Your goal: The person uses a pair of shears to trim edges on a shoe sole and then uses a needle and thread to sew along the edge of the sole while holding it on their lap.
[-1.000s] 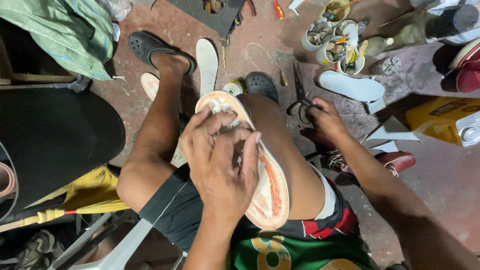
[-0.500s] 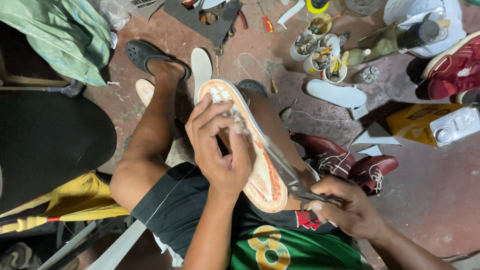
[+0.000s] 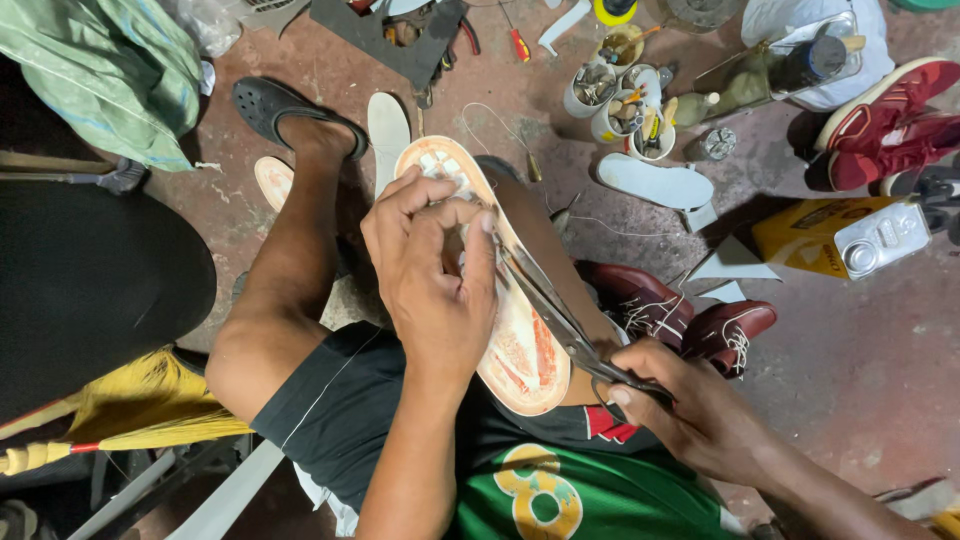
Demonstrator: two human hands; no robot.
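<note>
Across the person's lap lies a pale shoe sole (image 3: 520,340) with orange patches, its toe end pointing away over the knee. The left hand (image 3: 435,275) presses on it, fingers curled around its upper part, while the right hand (image 3: 690,415) grips the handles of dark scissors (image 3: 555,310), whose blades lie along the sole's right edge. Brown lace-up shoes (image 3: 690,320) sit on the floor (image 3: 860,370) just beside the right hand.

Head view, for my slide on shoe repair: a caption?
Left hand steadies a shoe sole on the knee; right hand holds scissors.
</note>
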